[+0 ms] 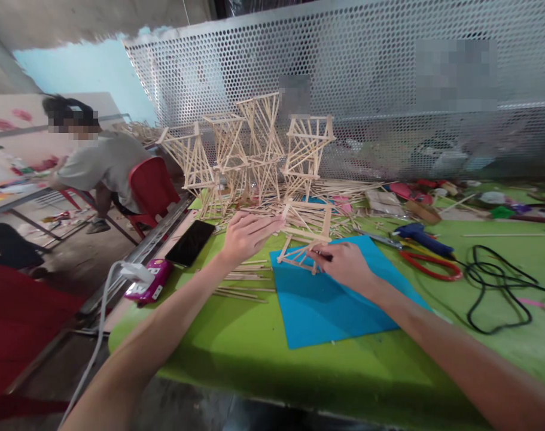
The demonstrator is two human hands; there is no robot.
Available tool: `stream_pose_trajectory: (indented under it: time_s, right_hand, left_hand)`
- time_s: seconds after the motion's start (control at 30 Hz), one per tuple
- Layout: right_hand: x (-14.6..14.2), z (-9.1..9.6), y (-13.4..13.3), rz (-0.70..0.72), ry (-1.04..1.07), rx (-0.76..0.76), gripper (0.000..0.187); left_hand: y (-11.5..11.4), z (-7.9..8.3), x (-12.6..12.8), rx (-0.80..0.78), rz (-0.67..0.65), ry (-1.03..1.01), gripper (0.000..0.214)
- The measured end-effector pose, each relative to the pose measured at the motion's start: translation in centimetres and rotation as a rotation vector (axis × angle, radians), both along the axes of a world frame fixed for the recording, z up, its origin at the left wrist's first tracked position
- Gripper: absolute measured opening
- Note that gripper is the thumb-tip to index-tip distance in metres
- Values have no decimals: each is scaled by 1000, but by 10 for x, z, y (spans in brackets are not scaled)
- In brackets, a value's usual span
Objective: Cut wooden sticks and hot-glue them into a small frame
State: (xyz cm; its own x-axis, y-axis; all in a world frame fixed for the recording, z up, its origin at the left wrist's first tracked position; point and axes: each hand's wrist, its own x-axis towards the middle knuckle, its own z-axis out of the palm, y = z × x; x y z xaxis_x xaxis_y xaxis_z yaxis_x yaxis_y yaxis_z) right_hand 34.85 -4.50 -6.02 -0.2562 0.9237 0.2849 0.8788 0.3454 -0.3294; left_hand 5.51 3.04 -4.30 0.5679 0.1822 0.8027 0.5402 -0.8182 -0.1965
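Note:
My left hand [247, 234] reaches over the green table [236, 353] toward a pile of loose wooden sticks [294, 212], fingers stretched out and together, touching the pile's near edge. My right hand [341, 263] rests on a blue sheet [326, 305], fingers pinched on a small stick frame [299, 254] that lies at the sheet's far edge. Behind the pile stand several tall lattice structures of wooden sticks [254, 149].
A black phone [190, 242] and a pink power strip [149, 284] lie at the left edge. A blue glue gun [420, 236], red-handled scissors [429, 266] and a black cable [496, 287] lie right. A perforated metal screen [389, 90] backs the table. A person [97, 161] sits at the left.

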Motion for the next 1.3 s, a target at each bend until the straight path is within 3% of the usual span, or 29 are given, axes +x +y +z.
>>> stream_pose_trajectory:
  time_s: [0.67, 1.3]
  right_hand:
    - [-3, 4, -1, 1, -35, -1, 32]
    - [-2, 5, -2, -2, -47, 11, 36]
  left_hand:
    - [-1, -5, 1, 61, 18, -60, 45]
    - [-1, -4, 3, -11, -15, -38, 42]
